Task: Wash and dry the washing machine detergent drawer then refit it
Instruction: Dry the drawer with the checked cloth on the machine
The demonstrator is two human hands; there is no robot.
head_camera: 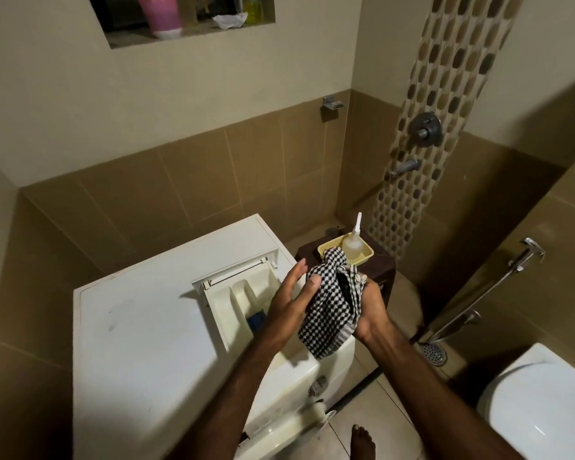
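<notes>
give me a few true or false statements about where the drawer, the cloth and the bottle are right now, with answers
1. The detergent drawer lies on top of the washing machine. True.
2. The checked cloth is draped over the toilet. False: it is held between the left hand and the right hand.
3. The nozzle bottle stands in a yellow tray on a dark stool. True.
4. The drawer is fitted into the front of the machine. False: it is out, resting on the lid.
5. The left hand is clenched in a fist. False: its fingers are stretched out against the cloth.
</notes>
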